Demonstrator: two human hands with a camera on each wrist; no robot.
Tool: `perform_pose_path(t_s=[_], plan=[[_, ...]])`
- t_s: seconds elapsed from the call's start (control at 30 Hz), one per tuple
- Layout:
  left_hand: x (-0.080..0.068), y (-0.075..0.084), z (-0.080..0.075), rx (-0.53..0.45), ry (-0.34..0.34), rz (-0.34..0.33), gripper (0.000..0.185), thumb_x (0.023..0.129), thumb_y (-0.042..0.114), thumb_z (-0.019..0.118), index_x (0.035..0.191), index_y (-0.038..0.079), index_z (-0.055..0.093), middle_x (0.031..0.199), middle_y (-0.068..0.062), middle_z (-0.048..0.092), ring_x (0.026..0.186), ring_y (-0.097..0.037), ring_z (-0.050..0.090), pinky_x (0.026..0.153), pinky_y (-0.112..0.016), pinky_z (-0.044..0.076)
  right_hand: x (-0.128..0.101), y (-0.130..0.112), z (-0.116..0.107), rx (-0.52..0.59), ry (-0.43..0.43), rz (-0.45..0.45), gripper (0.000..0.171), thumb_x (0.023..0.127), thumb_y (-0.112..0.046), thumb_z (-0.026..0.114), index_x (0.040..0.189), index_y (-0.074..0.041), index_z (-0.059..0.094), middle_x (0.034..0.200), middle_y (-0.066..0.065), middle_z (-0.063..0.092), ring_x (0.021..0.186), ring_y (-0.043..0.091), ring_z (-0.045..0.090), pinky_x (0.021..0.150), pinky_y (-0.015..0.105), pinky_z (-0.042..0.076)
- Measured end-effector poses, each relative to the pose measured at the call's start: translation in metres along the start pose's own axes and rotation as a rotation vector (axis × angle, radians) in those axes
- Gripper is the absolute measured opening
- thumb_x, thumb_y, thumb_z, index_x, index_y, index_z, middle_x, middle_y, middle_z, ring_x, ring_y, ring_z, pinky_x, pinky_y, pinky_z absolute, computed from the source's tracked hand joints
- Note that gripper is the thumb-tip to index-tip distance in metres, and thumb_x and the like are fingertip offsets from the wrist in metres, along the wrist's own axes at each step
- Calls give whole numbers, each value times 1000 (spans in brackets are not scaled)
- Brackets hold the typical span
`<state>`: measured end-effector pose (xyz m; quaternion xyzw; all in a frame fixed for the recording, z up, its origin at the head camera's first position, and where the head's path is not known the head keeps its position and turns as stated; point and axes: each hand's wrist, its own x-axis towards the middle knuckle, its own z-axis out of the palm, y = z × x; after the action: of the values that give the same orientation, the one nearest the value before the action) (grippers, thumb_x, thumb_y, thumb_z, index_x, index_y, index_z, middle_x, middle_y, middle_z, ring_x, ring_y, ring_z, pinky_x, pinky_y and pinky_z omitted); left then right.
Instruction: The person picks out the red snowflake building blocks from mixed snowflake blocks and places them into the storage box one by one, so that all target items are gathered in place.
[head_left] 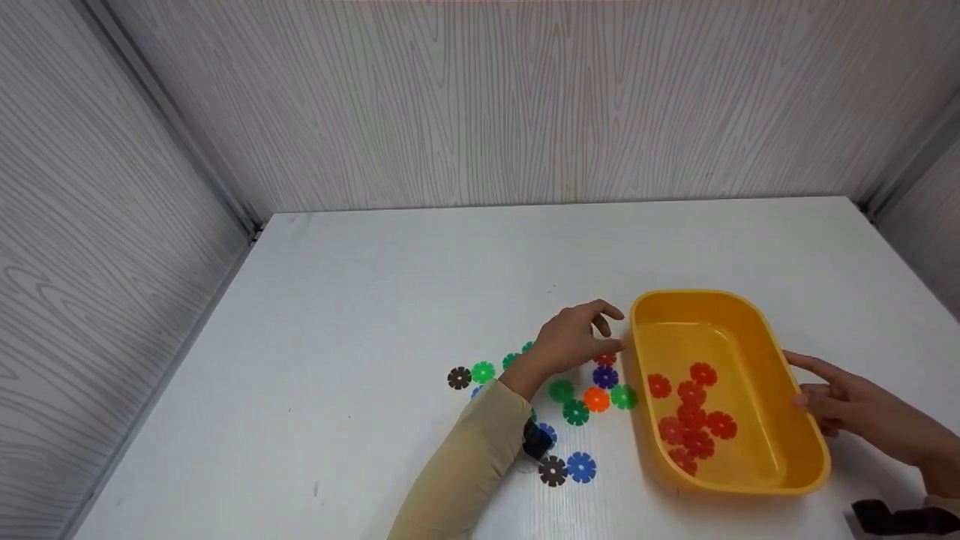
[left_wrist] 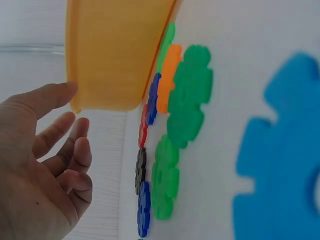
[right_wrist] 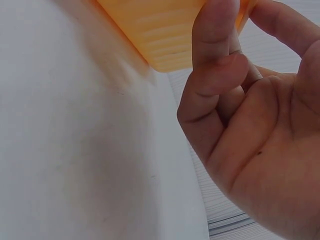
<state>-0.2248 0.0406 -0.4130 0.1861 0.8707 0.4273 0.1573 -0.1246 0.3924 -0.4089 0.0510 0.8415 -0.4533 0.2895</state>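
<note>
A yellow plastic basin (head_left: 739,390) stands at the right of the table, with several red snowflake-shaped plastic discs (head_left: 691,416) in its left part. My right hand (head_left: 862,405) grips the basin's right side, thumb at the rim and fingers against the outer wall. Beside the left rim is my left hand (head_left: 574,341), its fingers loosely bent and nothing held between them. In the left wrist view the thumb tip overlaps the basin's edge; I cannot tell if it touches. Under and around that hand lie loose discs, among them orange (head_left: 596,399), green (head_left: 576,412) and purple (head_left: 605,376).
More discs lie on the white table (head_left: 360,300) left of the basin: a brown one (head_left: 460,378), a dark one (head_left: 553,471) and a blue one (head_left: 581,466). The left forearm hides part of the group. Wood-grain panels (head_left: 525,105) enclose the table's back and sides.
</note>
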Motion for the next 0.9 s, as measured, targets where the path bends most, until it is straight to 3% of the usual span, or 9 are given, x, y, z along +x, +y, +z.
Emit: perform_pose_path(t_s=[0.1, 0.33, 0.57, 0.73, 0.9], plan=[[2, -1, -3, 98, -38, -23, 41, 86, 32, 72, 125, 26, 60, 104, 7, 61, 78, -12, 56, 71, -19, 53, -1, 1, 0, 13, -2, -20, 83, 99, -46, 48, 154, -7, 0, 88, 1, 64, 70, 19, 53, 68, 26, 45], [8, -11, -5, 167, -95, -130, 34, 85, 31, 73, 119, 32, 66, 109, 10, 57, 79, -10, 57, 73, -16, 53, -3, 0, -1, 30, -20, -62, 80, 100, -43, 46, 154, -6, -1, 98, 1, 68, 70, 19, 54, 68, 25, 45], [9, -12, -5, 291, -136, -77, 34, 85, 29, 74, 118, 32, 68, 104, 8, 56, 91, -10, 54, 87, -20, 53, -3, -2, 1, 26, 2, -14, 83, 98, -47, 48, 155, -9, 0, 99, 3, 67, 72, 22, 54, 70, 27, 45], [9, -13, -6, 291, -173, -53, 28, 86, 28, 73, 114, 31, 70, 97, 7, 55, 87, -13, 54, 75, -17, 53, -2, -2, 0, 38, -8, 0, 84, 98, -48, 48, 155, -9, -1, 99, 2, 67, 73, 21, 54, 71, 27, 45], [9, -14, -6, 248, -189, -85, 24, 85, 27, 74, 109, 31, 70, 96, 6, 57, 84, -14, 56, 69, -16, 52, -1, 0, 1, 42, -22, -11, 84, 99, -47, 47, 154, -8, -2, 91, 0, 65, 71, 20, 53, 70, 26, 45]])
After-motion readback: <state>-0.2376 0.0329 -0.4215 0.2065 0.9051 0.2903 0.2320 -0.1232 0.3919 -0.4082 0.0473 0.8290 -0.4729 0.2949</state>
